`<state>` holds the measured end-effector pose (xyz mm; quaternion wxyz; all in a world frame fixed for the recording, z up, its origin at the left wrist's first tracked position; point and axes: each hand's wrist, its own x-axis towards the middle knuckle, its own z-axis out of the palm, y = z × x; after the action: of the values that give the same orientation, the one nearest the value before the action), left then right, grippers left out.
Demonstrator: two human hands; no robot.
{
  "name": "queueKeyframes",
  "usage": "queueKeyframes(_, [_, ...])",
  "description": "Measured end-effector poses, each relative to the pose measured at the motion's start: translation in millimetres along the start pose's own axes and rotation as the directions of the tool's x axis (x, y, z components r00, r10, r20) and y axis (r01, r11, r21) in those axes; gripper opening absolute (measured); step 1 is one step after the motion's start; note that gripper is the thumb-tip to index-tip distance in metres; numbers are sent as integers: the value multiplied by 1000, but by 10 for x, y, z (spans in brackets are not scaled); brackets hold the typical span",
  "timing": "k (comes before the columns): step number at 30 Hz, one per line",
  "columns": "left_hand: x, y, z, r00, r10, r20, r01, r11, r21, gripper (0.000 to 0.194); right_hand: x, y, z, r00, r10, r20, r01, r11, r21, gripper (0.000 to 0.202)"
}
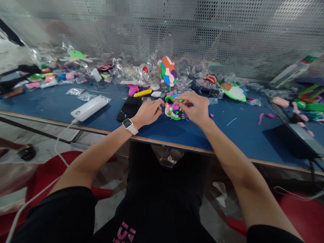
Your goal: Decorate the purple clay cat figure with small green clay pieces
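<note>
Midway along the worktop (pixel 253 138), a clay figure (pixel 172 114); just behind it, a clay ball (pixel 167 72) among plastic bags (pixel 130 72); farther back, a panel (pixel 222 33); to the left, a device (pixel 89 108).

The person wears a black short-sleeved T-shirt (pixel 154 209), both its left sleeve (pixel 60 212) and right sleeve (pixel 273 233) plain, with blocky pink lettering (pixel 124 233) on the front, partly cut off by the lower edge. Below it show dark trousers (pixel 143 162). 1 watch (pixel 130 126) with a rounded rectangular case, dark screen and pale band circles the left wrist; the 2 hands (pixel 196 106) are bare.
</note>
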<state>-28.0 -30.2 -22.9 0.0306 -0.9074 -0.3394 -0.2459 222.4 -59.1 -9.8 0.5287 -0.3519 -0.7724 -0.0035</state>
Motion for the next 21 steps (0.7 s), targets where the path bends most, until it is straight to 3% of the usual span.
queueKeyframes(5, [1,6,-3,1000,-3,9,3,1000,4,21,0,-12,-8,1000,14,27,-14,1000,8,16])
queueKeyframes(12, [-5,13,0,1000,-2,-4,2,1000,20,23,43,-9,0,990,-138,-22,138,990,3,8])
queueKeyframes(21, [3,11,-6,1000,-4,2,4,1000,8,21,19,-18,-18,996,-76,45,73,995,67,18])
